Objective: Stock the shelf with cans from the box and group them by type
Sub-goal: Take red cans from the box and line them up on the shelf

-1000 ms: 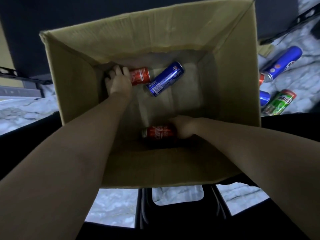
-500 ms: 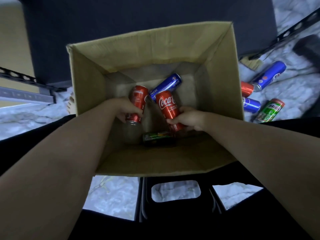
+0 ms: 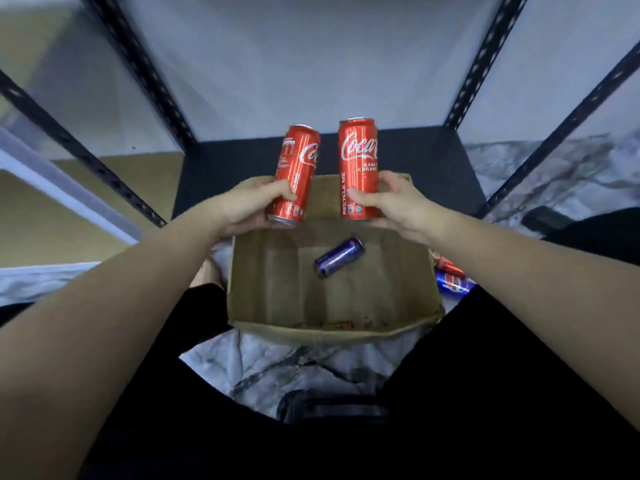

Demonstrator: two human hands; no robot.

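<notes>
Marble-patterned floor (image 3: 294, 368) runs under a black slotted-steel rack, whose dark lowest shelf (image 3: 415, 161) lies just beyond the cardboard box (image 3: 266, 271). Above the box's far edge, the left hand (image 3: 242, 209) grips one red cola can (image 3: 297, 173) near its base, fingers curled round it, the can tilted slightly right. The right hand (image 3: 398, 206) pinches a second red can (image 3: 358, 168) between thumb and fingers, upright. A blue can (image 3: 339, 257) lies on its side in the box (more cans lie on the floor at the right). To do this well, I judge both reds should go down upright, side by side, bases flat before release, leaving room for the blue group.
</notes>
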